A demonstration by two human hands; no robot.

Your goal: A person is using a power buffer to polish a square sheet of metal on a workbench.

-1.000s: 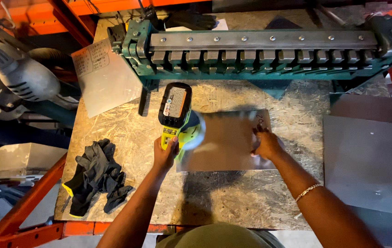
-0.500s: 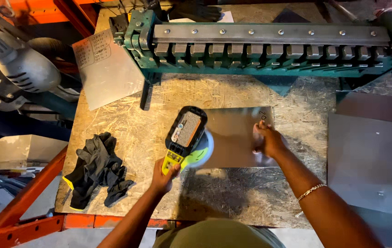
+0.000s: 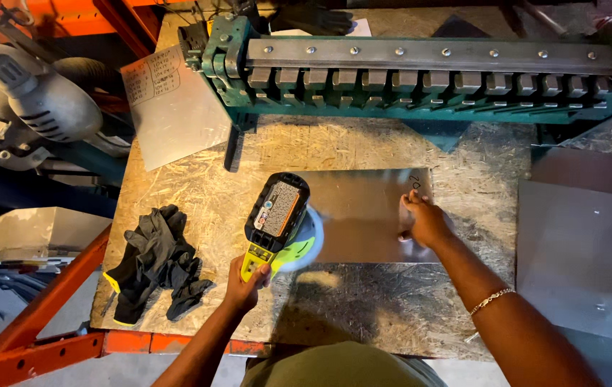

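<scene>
the left hand point(image 3: 247, 281) has its fingers wrapped shut around the yellow-green handle of a cordless sander point(image 3: 277, 222), whose round pad sits on the left edge of a flat sheet of bare metal point(image 3: 363, 215). the right hand point(image 3: 426, 223) lies on the right part of the same sheet, fingers spread flat and pressing down, gripping nothing. the sheet lies in the middle of a chipboard workbench point(image 3: 198, 193), just in front of a long green metal-bending brake point(image 3: 420, 68) at the back edge. the metal looks dull and even from here; i cannot tell which parts are already sanded and which are not, though the pad being at the left edge suggests most of the surface is not yet covered. a pair of black gloves point(image 3: 155, 261) lies in a heap at the bench's left front, well apart from the hands. a second metal sheet with handwriting point(image 3: 170, 107) leans off the bench's back left corner. no open containers are in view, so nothing can be said of contents.
</scene>
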